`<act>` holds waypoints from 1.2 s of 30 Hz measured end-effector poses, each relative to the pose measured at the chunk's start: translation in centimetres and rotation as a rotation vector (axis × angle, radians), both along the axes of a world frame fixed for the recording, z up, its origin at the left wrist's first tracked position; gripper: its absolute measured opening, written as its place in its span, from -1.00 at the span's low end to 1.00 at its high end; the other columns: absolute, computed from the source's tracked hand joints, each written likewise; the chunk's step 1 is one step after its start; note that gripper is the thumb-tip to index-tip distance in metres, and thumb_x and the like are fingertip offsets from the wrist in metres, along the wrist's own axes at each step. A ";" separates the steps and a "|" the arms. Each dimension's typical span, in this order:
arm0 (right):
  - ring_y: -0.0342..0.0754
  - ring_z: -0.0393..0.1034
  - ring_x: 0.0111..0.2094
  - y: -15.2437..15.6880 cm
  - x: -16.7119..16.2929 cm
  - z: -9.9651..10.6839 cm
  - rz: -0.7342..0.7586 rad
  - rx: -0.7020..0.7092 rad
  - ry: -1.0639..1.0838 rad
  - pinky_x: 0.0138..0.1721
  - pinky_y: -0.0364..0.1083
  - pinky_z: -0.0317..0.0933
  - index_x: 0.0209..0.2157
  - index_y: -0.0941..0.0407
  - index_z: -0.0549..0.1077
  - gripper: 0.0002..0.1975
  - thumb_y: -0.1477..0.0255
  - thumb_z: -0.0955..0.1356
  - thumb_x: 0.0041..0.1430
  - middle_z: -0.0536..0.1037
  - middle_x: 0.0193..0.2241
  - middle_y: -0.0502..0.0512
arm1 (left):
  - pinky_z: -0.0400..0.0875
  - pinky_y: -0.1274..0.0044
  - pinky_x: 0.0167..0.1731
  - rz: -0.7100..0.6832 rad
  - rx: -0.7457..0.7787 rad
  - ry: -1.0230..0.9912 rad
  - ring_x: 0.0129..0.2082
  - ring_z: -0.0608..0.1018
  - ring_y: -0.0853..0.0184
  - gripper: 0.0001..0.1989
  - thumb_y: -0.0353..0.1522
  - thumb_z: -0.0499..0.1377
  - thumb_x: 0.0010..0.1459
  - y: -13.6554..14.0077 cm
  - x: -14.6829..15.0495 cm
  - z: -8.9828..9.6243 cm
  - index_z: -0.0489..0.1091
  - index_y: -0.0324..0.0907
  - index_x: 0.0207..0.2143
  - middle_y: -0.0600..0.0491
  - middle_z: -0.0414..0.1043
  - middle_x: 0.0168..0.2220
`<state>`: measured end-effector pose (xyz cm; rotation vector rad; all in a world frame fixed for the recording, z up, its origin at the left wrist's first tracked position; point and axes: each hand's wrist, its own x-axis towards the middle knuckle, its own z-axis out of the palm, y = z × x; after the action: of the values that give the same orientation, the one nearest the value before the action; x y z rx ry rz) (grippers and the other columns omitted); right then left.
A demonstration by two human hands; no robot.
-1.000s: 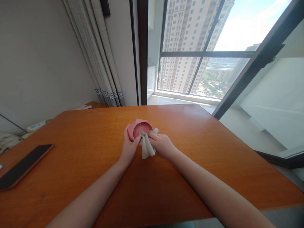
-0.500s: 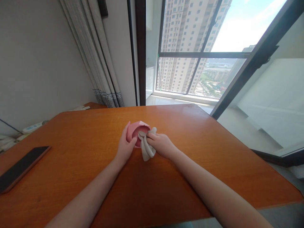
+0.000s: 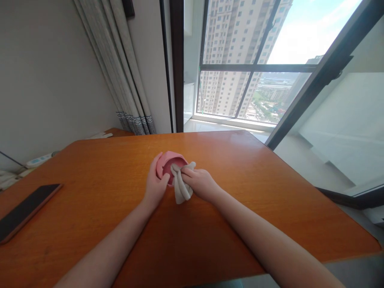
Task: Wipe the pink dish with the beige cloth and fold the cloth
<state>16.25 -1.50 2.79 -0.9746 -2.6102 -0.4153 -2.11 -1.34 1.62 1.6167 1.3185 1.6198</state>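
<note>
A pink bowl-like container (image 3: pixel 170 157) with faceted sides is tilted above the table, its hollow turned partly toward me. My left hand (image 3: pixel 156 182) grips its left side, thumb at the near rim and fingers around the outside. Bunched in my right hand (image 3: pixel 201 183) is a pale grey cloth (image 3: pixel 182 191). Part of this cloth reaches into the container's opening, and a loose end hangs below the rim. The cloth and my right fingers hide the container's right inner side.
The brown wooden table (image 3: pixel 120 160) spans the view. A dark flat object with a reddish edge (image 3: pixel 28 210), like a phone, lies at the left. A white power strip (image 3: pixel 40 160) is by the left wall. Beyond the far edge are a curtain (image 3: pixel 120 80) and a window (image 3: pixel 240 92).
Both hands have shifted slightly left with the container and the cloth. The container has turned a little in my left hand. Both grips stay closed.
</note>
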 end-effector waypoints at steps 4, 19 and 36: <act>-0.16 0.31 -0.41 -0.1 -0.2 -0.4 0.031 0.125 0.058 -0.45 -0.14 0.09 -0.28 0.13 0.41 -0.80 0.51 0.17 0.27 0.47 -0.24 0.09 | 0.09 0.39 0.19 0.047 -0.003 -0.149 0.20 0.21 0.25 -0.32 -0.38 0.11 0.05 -0.6 0.9 -0.7 -0.04 -0.05 0.22 -0.01 0.01 0.25; -0.16 0.29 -0.42 0.8 0.3 -0.9 0.009 0.212 0.044 -0.47 -0.13 0.10 -0.29 0.12 0.41 -0.84 0.51 0.20 0.24 0.48 -0.22 0.10 | 0.10 0.37 0.16 0.023 -0.025 -0.130 0.14 0.27 0.21 -0.40 -0.47 0.13 -0.05 -0.5 1.2 -0.9 0.10 -0.11 0.08 -0.03 0.17 0.12; -0.13 0.29 -0.38 0.5 0.0 -1.0 0.009 0.201 0.059 -0.45 -0.13 0.09 -0.28 0.11 0.42 -0.86 0.50 0.23 0.22 0.47 -0.25 0.08 | 0.30 0.34 0.01 -0.077 -0.172 -0.280 0.04 0.38 0.21 -0.41 -0.33 0.14 0.03 -0.2 1.4 -1.1 0.05 -0.07 0.12 -0.04 0.23 0.08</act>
<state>16.23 -1.00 1.81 -0.8933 -2.4624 -0.6227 -0.75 -1.54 0.51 1.2714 1.1987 1.5734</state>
